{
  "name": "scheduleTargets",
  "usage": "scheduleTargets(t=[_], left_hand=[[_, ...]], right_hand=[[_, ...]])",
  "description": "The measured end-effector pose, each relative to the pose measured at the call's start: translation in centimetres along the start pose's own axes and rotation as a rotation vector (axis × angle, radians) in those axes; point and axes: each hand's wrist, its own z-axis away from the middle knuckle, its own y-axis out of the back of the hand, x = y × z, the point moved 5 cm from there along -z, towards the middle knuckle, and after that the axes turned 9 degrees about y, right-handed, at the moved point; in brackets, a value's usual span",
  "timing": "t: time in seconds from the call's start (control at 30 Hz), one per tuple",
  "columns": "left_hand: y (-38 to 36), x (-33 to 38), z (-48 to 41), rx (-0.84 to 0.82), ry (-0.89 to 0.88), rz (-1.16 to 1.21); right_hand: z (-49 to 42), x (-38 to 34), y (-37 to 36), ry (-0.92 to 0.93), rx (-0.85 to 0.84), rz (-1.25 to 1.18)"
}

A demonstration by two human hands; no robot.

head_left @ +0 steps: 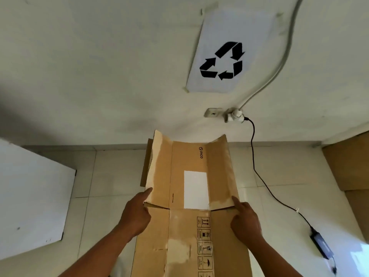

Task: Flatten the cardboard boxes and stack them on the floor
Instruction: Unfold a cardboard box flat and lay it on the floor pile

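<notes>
- Your left hand (137, 212) grips the left edge of the flattened cardboard box (189, 232) — forefinger straight along the left flap.
- Your right hand (245, 220) grips the right edge likewise, at the flap crease.
- The box stretches lengthwise over the tiled floor (111, 172), far flaps spread near the wall's foot — below the recycling sign (225, 54).

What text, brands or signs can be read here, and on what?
"PICO", with a round logo: cardboard box flap.
A recycling symbol, no words: paper sheet on the wall.
The small print beside the white label: too small to read.
Captions by the pictograms on the box: too blurred to read.
</notes>
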Motion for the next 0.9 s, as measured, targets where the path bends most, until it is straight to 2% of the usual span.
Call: scheduleTargets(t=[0.2,0.37,0.67,0.77,0.9], left_hand=[[-12.8,-4.1,-10.7,-0.068,-0.003,-0.165],[-19.6,-7.5,-21.3,0.004,-0.017,-0.154],[-24.6,-13.3,-36.2,0.137,-0.106,-0.085],[-25.3,-15.2,-39.9,0.142,-0.108,-0.073],[-25.5,-17.1,-42.5,0.103,-0.149,-0.049]], right_hand=[[-11.4,11.1,-8.7,-0.026,-0.076,0.003],[-20.8,17.8,-16.2,-0.018,-0.033,-0.051],[-34.8,22.4,-25.3,0.095,0.126,-0.170],[-37.2,23.7,-27.0,0.058,0.206,-0.252],[-38.8,25.2,-28.9,-0.017,0.219,-0.334]])
